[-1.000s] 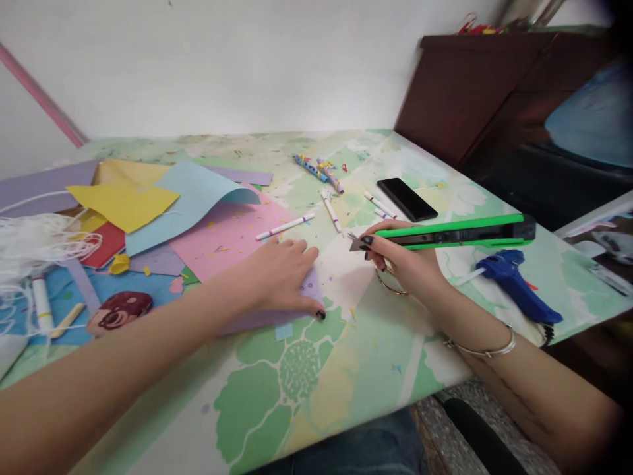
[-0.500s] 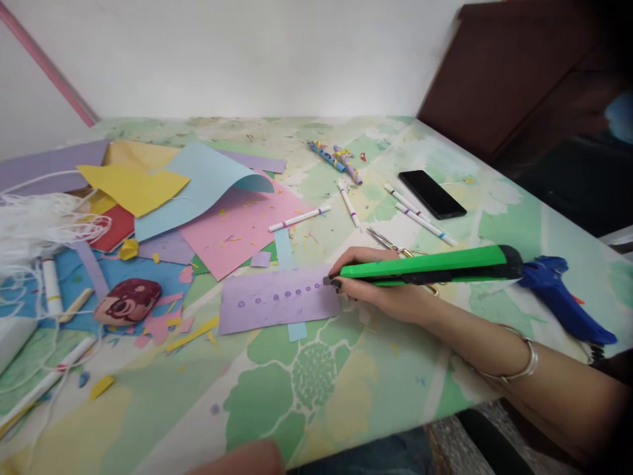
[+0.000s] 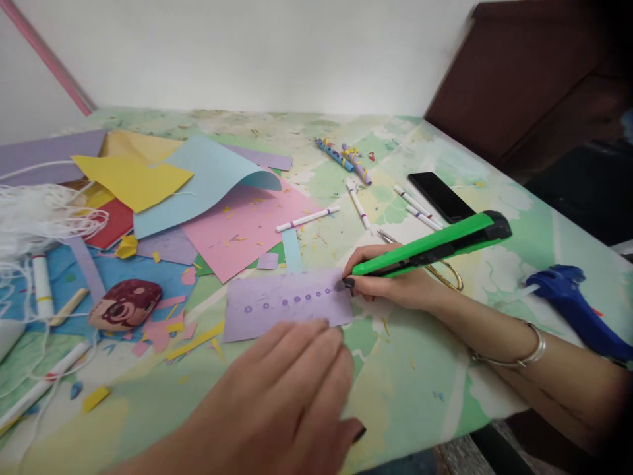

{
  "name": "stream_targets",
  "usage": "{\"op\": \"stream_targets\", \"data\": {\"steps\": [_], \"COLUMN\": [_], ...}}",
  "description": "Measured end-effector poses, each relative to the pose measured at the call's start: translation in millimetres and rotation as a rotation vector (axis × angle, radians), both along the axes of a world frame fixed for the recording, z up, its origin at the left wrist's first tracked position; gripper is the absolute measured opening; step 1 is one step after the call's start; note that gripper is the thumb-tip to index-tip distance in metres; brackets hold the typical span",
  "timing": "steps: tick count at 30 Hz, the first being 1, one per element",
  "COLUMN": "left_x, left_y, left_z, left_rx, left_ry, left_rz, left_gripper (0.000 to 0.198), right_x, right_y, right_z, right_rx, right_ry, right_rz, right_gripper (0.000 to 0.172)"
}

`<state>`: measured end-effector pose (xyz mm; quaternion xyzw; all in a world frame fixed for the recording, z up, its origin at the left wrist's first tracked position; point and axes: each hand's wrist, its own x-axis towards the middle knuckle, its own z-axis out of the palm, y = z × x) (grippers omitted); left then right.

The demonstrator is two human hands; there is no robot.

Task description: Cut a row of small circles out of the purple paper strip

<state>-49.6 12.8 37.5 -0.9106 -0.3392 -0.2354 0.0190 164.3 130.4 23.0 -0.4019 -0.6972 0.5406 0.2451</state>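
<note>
In my right hand (image 3: pixel 395 280) is a green utility knife (image 3: pixel 430 245), gripped near its front like a pen, with the handle slanting up to the right. Its tip is at the right end of a purple paper strip (image 3: pixel 257 323), beside a row of small drawn circles. My left hand (image 3: pixel 291 396) is in front of the strip, fingers stretched and thumb apart, its fingertips over the lower edge. Whether they press on the paper, I cannot tell. A light blue strip (image 3: pixel 293 247) sticks out behind the purple one. Scissors (image 3: pixel 448 274) lie partly hidden behind my right hand.
Coloured paper sheets (image 3: pixel 212 185), white cord (image 3: pixel 39 214) and a dark red case (image 3: pixel 126 305) crowd the left side. Several markers (image 3: pixel 359 204), a black phone (image 3: pixel 440 196) and two decorated paper tubes (image 3: pixel 336 156) lie farther back. A blue glue gun (image 3: pixel 576 307) rests at the right.
My left hand has come up from the bottom edge to the purple strip. The utility knife's back end has tilted upward, its tip still at the strip's right end.
</note>
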Motion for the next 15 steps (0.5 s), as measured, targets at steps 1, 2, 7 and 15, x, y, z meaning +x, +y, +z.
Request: {"op": "stream_targets", "data": {"steps": [1, 2, 7, 15], "left_x": [0, 0, -2, -5], "left_y": [9, 15, 25, 24], "left_z": [-4.8, -10.0, -30.5, -29.7], "left_rx": [0.032, 0.016, -0.063, -0.037], "left_ry": [0.065, 0.133, 0.249, 0.232], "left_rz": [-0.005, 0.002, 0.022, 0.006], "left_gripper": [0.038, 0.05, 0.077, 0.069], "right_x": [1, 3, 4, 2], "right_y": [1, 1, -1, 2], "right_z": [-0.4, -0.7, -1.5, 4.5], "right_rx": [0.008, 0.02, 0.062, 0.175], "right_ry": [-0.004, -0.012, -0.022, -0.136], "right_rz": [0.006, 0.007, 0.039, 0.075], "right_gripper": [0.004, 0.004, 0.008, 0.007]}}
